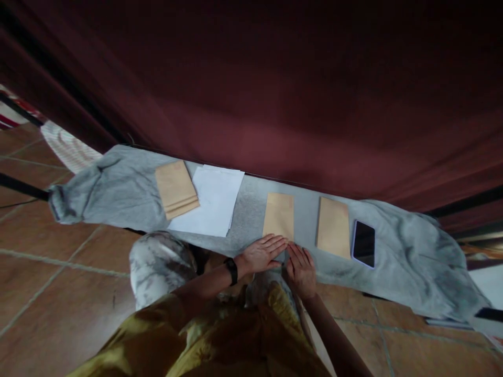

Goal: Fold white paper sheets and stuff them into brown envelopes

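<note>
My left hand [262, 253], with a black band at the wrist, lies flat with fingers stretched out on the near end of a tan envelope [279, 213]. My right hand [302, 268] rests beside it, fingers extended, touching the grey cloth [118, 188] near that envelope's lower corner. A second tan envelope [333, 226] lies to the right. A dark phone [363, 243] sits beyond it. Further left are white paper sheets [215, 200] and a small stack of tan envelopes [175, 189].
The grey cloth covers a narrow low surface in front of a dark red curtain [298, 94]. Terracotta floor tiles [51, 283] lie around me. My knees in patterned and yellow fabric are below my hands.
</note>
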A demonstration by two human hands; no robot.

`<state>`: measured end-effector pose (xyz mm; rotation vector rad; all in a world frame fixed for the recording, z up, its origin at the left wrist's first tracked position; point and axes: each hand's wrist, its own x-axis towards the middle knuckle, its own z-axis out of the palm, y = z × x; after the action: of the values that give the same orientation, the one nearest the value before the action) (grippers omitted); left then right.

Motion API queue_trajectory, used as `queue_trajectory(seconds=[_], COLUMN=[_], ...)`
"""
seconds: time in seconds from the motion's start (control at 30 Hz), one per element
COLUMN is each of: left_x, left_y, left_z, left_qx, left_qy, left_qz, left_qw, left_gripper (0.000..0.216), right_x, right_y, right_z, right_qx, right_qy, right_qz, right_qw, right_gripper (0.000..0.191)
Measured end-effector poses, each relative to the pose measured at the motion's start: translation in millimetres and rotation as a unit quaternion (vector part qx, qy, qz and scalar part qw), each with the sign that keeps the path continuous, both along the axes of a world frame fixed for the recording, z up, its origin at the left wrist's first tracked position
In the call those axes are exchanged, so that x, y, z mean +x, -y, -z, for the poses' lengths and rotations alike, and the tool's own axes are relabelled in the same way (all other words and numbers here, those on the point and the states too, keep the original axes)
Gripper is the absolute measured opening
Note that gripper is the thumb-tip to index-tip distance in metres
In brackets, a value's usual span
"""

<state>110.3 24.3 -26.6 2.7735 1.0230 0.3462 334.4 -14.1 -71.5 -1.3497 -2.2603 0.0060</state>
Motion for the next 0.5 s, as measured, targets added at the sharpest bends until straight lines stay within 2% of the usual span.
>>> queue_trajectory(seconds=[0.3,0.5], left_x=[1.3,1.8], left_y=[1.4,2.5], left_z=[-2.0,-2.8], left_qx=[0.008,-0.006], left_qy=[-0.018,-0.025], left_qz=[0.007,-0.002], left_qw=[1.0,1.0], left_gripper=[0.065,0.061], right_x=[-4.6,-7.7], right_y=[7.7,9.9], right_z=[-0.1,-4.1], right_qx=[0.002,-0.042], right_qy=[0.023,-0.009], right_qz=[0.041,0.063], right_qw=[0.999,0.997], right_gripper=[0.053,0.049])
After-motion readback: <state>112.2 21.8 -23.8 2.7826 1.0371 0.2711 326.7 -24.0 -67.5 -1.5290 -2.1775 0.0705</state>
